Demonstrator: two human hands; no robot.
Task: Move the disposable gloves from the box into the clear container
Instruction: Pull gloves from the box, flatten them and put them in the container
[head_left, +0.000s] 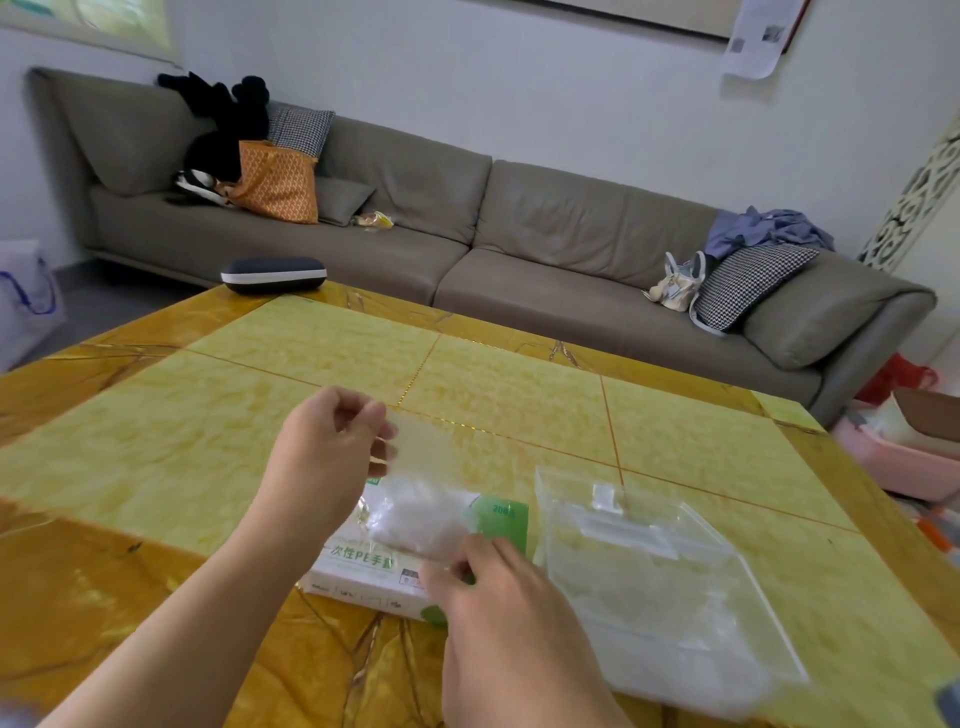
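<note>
carefully now, because the film is very thin. the person stands over the yellow table (208, 441), and the left hand (332, 447) is raised above the box (374, 571), fingers curled, pinching the top edge of a clear glove (415, 457) between thumb and fingertips. the glove hangs down from this pinch to a white bunch of gloves (421, 519) that stands out of the box opening. the right hand (498, 613) is low at the near edge of the box, fingers curled narrow on the lower part of the plastic; if it holds the bunch or only the one glove i cannot tell, the film is blurred there.

the clear container (665, 582) lies flat on the table just beside the box, on its right, and some crumpled film seems to be inside already, so i judge the task is partly done.

to do this step well, i think the right hand should keep the bunch and box down while the left lifts slowly, so one glove separates. then carry it right and press it down into the container, since such light film may float or cling to the fingers.
</note>
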